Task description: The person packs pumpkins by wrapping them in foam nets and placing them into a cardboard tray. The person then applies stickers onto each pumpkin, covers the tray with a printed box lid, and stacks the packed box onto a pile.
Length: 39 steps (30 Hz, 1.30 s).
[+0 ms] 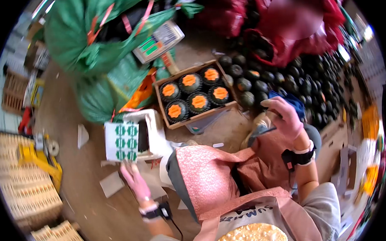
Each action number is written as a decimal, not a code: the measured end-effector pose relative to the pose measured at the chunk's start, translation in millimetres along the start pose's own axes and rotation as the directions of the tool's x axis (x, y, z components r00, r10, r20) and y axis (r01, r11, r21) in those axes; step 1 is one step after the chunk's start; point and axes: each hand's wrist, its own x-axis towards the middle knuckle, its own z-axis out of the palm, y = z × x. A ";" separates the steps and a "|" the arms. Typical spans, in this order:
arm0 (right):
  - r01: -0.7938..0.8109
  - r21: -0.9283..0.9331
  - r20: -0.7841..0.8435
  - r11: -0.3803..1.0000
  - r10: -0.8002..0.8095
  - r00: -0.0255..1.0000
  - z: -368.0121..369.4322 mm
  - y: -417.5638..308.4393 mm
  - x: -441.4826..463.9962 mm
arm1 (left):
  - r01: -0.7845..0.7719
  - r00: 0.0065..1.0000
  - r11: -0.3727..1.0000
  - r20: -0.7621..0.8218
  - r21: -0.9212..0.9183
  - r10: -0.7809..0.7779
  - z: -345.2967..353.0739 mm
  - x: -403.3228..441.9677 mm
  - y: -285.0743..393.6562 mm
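My left hand (pixel 136 182), in a pink glove, has its fingertips at the lower edge of a white sheet of green stickers (pixel 122 142) and grips it there. The sheet stands in front of a white foam box (pixel 156 130). My right hand (pixel 286 117), also pink-gloved, hovers above my right knee, fingers loosely curved and apart, with nothing visible in them. Ahead of me, a cardboard box (pixel 198 118) holds several dark green round squashes (pixel 188 81) with orange star-shaped labels.
Many loose squashes (pixel 305 87) lie at the right, near red mesh sacks (pixel 222 11) and a person with a blurred head. Green sacks (pixel 75 35) and a digital scale (pixel 158 41) stand at the back left. A yellow tape dispenser (pixel 37 159) rests on stacked cartons (pixel 21 184).
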 end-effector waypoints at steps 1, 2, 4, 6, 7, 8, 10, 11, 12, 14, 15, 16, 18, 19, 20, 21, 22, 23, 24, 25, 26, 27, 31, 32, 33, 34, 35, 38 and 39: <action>0.026 -0.017 -0.073 1.000 -0.027 0.997 -15.4 -5.3 -16.6 | -0.067 0.994 0.998 0.090 0.013 0.066 5.5 -23.3 20.1; 0.057 -0.042 -0.140 0.997 -0.063 0.988 -32.1 -10.5 -31.9 | -0.134 0.977 0.991 0.172 0.014 0.129 12.4 -40.6 34.6; -0.013 -0.004 -0.279 1.000 0.011 0.960 -56.9 -13.2 -68.0 | -0.477 0.858 0.859 0.308 0.184 0.411 21.1 -57.5 53.1; -0.090 0.112 -0.344 0.990 0.123 0.931 -74.9 -4.9 -104.7 | -0.689 0.716 0.670 0.403 0.276 0.571 28.0 -62.8 66.2; -0.143 0.158 -0.391 0.977 0.195 0.899 -81.9 2.9 -116.8 | -0.750 0.655 0.593 0.444 0.291 0.611 36.6 -61.1 74.5; -0.201 0.205 -0.447 0.958 0.274 0.852 -85.0 13.4 -131.9 | -0.812 0.580 0.509 0.495 0.287 0.647 48.6 -57.9 82.9; -0.306 0.195 -0.586 0.932 0.361 0.726 -84.3 33.5 -161.3 | -0.857 0.506 0.454 0.572 0.246 0.645 68.4 -55.7 97.9; -0.328 0.252 -0.606 0.910 0.413 0.680 -82.8 49.8 -178.7 | -0.884 0.457 0.403 0.618 0.236 0.640 75.7 -54.1 102.9; -0.338 0.312 -0.623 0.888 0.460 0.632 -78.2 70.0 -198.6 | -0.911 0.403 0.345 0.659 0.226 0.635 83.4 -55.1 105.1; -0.456 0.265 -0.697 0.850 0.496 0.518 -65.5 91.9 -222.9 | -0.915 0.384 0.344 0.719 0.211 0.579 103.1 -56.6 101.2; -0.529 0.357 -0.656 0.770 0.610 0.445 -59.9 91.4 -230.5 | -0.926 0.360 0.309 0.756 0.218 0.546 110.9 -58.0 97.7; -0.586 0.446 -0.596 0.677 0.713 0.370 -54.9 90.8 -241.5 | -0.934 0.344 0.272 0.788 0.232 0.510 115.6 -59.1 96.8; -0.618 0.376 -0.639 0.690 0.676 0.366 -36.6 105.2 -266.0 | -0.914 0.372 0.338 0.793 0.223 0.482 114.2 -58.8 100.8; -0.632 0.341 -0.663 0.696 0.655 0.362 -25.4 116.4 -275.5 | -0.906 0.390 0.339 0.807 0.251 0.443 114.6 -57.4 102.3; -0.724 0.213 -0.687 0.656 0.627 0.366 -16.0 128.7 -289.6 | -0.903 0.385 0.352 0.831 0.248 0.401 120.4 -56.4 100.5; -0.797 0.228 -0.648 0.559 0.698 0.304 -9.9 131.1 -300.9 | -0.936 0.311 0.298 0.833 0.187 0.458 123.5 -48.5 91.1; -0.862 0.213 -0.625 0.460 0.743 0.241 -4.4 132.4 -314.1 | -0.933 0.317 0.310 0.824 0.183 0.470 124.9 -45.0 85.5; -0.917 0.166 -0.636 0.363 0.750 0.182 5.2 141.0 -330.6 | -0.960 0.254 0.244 0.796 0.138 0.549 130.9 -48.6 89.9; -0.960 0.191 -0.613 0.204 0.788 0.045 12.8 148.4 -344.2 | -0.966 0.234 0.228 0.791 0.122 0.565 138.1 -48.6 91.6; -0.965 0.258 -0.584 0.054 0.804 -0.111 13.1 147.2 -351.2 | -0.970 0.220 0.211 0.798 0.119 0.562 139.7 -43.7 91.5; -0.951 0.311 -0.604 -0.002 0.772 -0.199 14.4 142.4 -360.5 | -0.972 0.219 0.193 0.800 0.132 0.558 139.0 -41.1 89.5; -0.963 0.269 -0.662 -0.014 0.724 -0.195 17.1 143.2 -374.7 | -0.973 0.220 0.183 0.804 0.140 0.553 142.7 -39.4 88.2; -0.994 0.016 -0.847 -0.109 0.527 -0.071 1.2 124.7 -417.2 | -0.981 0.188 0.134 0.830 0.138 0.525 156.8 -31.6 86.8; -0.990 -0.005 -0.875 -0.140 0.480 -0.063 -11.3 112.7 -423.4 | -0.983 0.180 0.122 0.834 0.135 0.521 161.7 -30.5 87.0; -0.985 -0.010 -0.913 -0.174 0.403 -0.062 -23.2 103.8 -434.0 | -0.985 0.172 0.110 0.840 0.134 0.515 166.2 -27.8 87.3; -0.978 -0.012 -0.945 -0.209 0.321 -0.057 -37.0 96.2 -447.9 | -0.987 0.163 0.099 0.845 0.131 0.510 169.7 -26.2 87.5; -0.959 -0.049 -0.986 -0.279 0.168 0.002 -53.0 88.2 -468.6 | -0.987 0.158 0.091 0.850 0.130 0.502 173.4 -24.0 87.3; -0.836 0.074 -0.997 -0.544 -0.059 -0.050 -103.6 45.4 -537.0 | -0.993 0.118 0.055 0.870 0.104 0.478 183.5 -14.6 89.4; -0.761 0.178 -0.984 -0.624 -0.133 -0.122 -116.2 25.4 -557.7 | -0.995 0.101 0.039 0.878 0.093 0.468 189.0 -12.2 89.6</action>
